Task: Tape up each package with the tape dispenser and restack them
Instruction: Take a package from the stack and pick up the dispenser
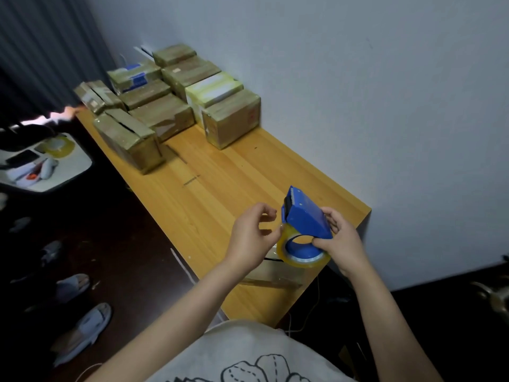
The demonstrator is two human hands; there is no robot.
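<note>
A blue tape dispenser with a roll of clear yellowish tape hangs above the near end of the wooden table. My right hand grips the dispenser from the right, thumb at the roll's core. My left hand is at the roll's left edge, its thumb and fingertips pinching at the tape there. Several brown taped packages stand in rows at the table's far end. The nearest are a box by the wall and a long one at the left edge.
The table runs along a grey wall. A dark curtain hangs at far left. Below it a white tray-like surface holds a spare tape roll and small items. Slippers lie on the dark floor at left. A strip of tape lies on the table near me.
</note>
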